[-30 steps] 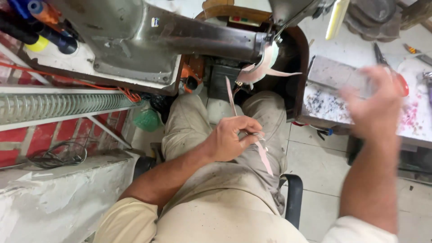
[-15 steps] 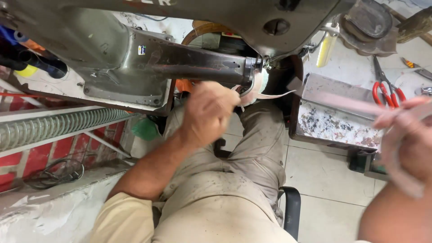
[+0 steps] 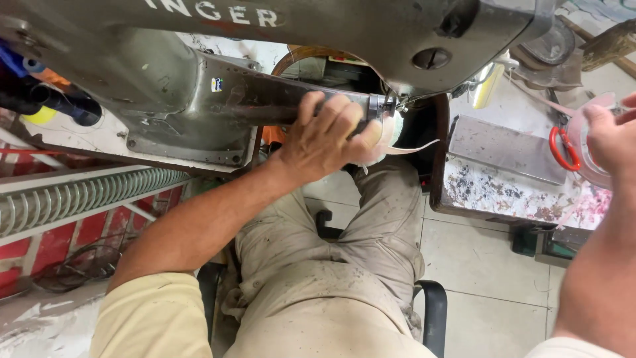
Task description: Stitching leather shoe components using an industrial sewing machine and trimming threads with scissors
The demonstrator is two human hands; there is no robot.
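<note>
I sit at a grey cylinder-arm sewing machine (image 3: 218, 99). My left hand (image 3: 324, 136) is wrapped around the end of the machine's horizontal arm and presses a pale pink strip (image 3: 407, 147) against it, just under the needle (image 3: 391, 105). My right hand (image 3: 613, 136) is off to the right over the worktable, closed on the edge of a clear pinkish plastic piece (image 3: 586, 149). Red-handled scissors (image 3: 560, 147) lie beside that hand.
A paint-stained worktable (image 3: 503, 192) with a grey metal plate (image 3: 503, 147) stands at the right. A ribbed metal tube (image 3: 79, 199) and red brick wall (image 3: 40, 248) are at the left. My legs and a black chair (image 3: 434, 311) are below, over a tiled floor (image 3: 483, 278).
My left hand rose from my lap with the pink strip up to the machine arm. My right hand swung right and took hold of the clear plastic piece. The view tilted up.
</note>
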